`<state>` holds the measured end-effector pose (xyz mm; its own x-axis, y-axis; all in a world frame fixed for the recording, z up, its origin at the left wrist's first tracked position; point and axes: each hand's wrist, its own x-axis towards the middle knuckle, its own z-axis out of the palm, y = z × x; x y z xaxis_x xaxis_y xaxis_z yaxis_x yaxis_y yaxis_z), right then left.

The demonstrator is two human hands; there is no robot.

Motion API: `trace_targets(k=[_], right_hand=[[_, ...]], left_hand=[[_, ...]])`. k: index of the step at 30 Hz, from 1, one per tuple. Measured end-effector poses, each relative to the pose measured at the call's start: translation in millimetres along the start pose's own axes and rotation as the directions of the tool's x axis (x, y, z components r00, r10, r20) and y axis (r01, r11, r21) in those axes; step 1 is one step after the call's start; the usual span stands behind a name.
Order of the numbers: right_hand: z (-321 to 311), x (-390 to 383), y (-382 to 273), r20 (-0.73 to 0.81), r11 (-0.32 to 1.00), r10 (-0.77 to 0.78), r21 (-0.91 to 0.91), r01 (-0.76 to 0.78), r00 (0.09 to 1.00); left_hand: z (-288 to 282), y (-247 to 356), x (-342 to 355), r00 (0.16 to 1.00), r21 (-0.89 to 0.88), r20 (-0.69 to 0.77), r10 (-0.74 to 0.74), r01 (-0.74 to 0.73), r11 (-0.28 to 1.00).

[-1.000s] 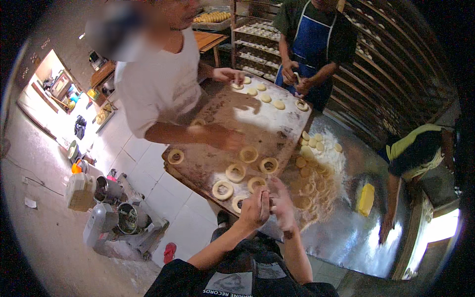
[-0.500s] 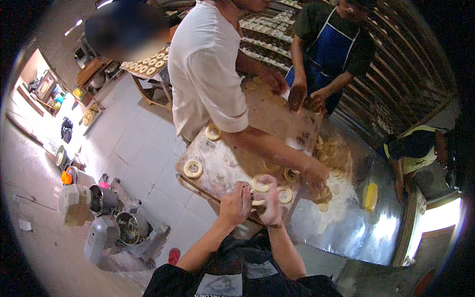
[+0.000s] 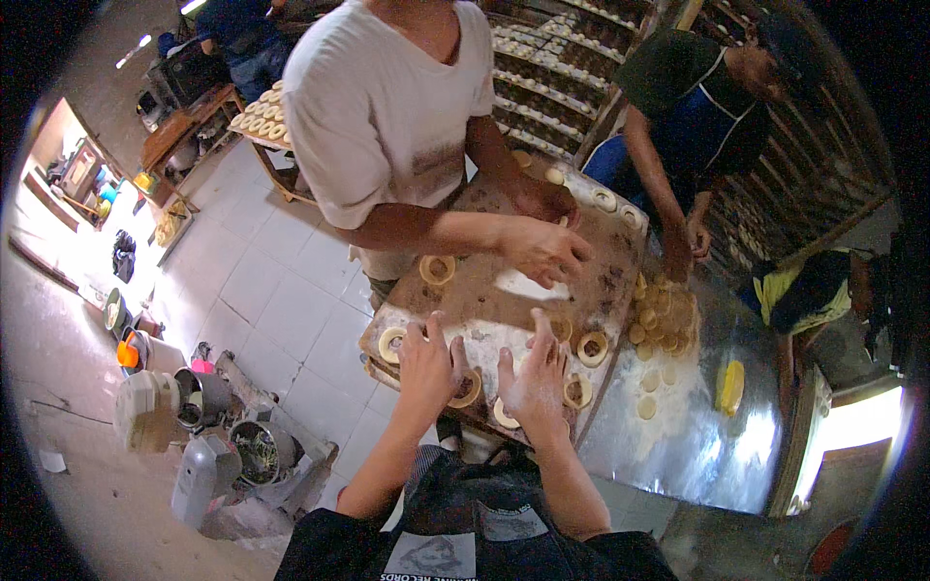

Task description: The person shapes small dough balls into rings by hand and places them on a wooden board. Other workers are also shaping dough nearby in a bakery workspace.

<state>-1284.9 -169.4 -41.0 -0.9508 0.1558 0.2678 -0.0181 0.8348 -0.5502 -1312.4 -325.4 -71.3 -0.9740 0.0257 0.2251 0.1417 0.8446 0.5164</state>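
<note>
My left hand (image 3: 428, 368) is open, palm down, at the front of a floured wooden board (image 3: 484, 315), just right of a dough ring (image 3: 391, 344) and beside another (image 3: 465, 389). My right hand (image 3: 533, 382), dusted white, is open, thumb and fingers apart, among further dough rings (image 3: 577, 392) along the board's front and right side. Neither hand visibly holds anything. Across the board, a white-shirted worker's hands (image 3: 547, 247) are over a pale patch of flour.
A worker in a blue apron (image 3: 668, 136) reaches toward dough rounds (image 3: 659, 324) on a metal table (image 3: 736, 465) holding a yellow block (image 3: 728, 387). Another person (image 3: 804, 290) bends at the right. Racks (image 3: 542, 68) stand behind, a tray of rings (image 3: 262, 121) back left, mixers (image 3: 257, 450) lower left.
My hands have moved from close together to apart and open. The white-shirted worker's arm has withdrawn up and left from the board's right side. The blue-aproned worker now leans toward the metal table.
</note>
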Motion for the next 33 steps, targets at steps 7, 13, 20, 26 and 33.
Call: trace_targets(k=[7,13,20,26,33], right_hand=[[30.7,-21.6,16.7,0.317,0.93,-0.176,-0.257,0.263,0.932],[31.1,-23.8,29.4,0.265,0.929,-0.09,-0.324,0.177,0.96],[29.6,-12.1,23.0,0.267,0.921,-0.264,-0.215,0.324,0.927],[17.5,-16.9,24.0,0.314,0.964,-0.112,-0.195,0.18,0.943],[-68.8,-45.8,116.1,0.118,0.98,0.192,-0.078,-0.183,0.974]], left_hand=[[-7.4,-5.2,-23.4,0.956,0.024,0.291,0.025,-0.034,0.999],[15.0,-11.9,-27.7,0.966,0.094,0.235,0.112,-0.137,0.986],[31.1,-24.6,-42.1,0.992,0.13,0.106,0.064,-0.077,0.988],[29.2,-19.7,-40.3,0.931,0.121,0.359,-0.065,0.022,0.992],[36.8,-19.5,-39.3,0.972,0.149,0.228,-0.061,0.028,0.988]])
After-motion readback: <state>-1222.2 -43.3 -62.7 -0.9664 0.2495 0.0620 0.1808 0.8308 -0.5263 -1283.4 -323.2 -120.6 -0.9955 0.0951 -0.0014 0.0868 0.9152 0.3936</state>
